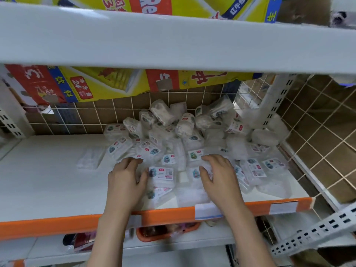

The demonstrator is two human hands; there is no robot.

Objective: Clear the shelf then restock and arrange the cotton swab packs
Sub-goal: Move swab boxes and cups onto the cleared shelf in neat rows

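Both hands — left hand [125, 180], right hand [219, 176] — rest on cotton swab packs [161, 175] heaped on the shelf [48, 180].
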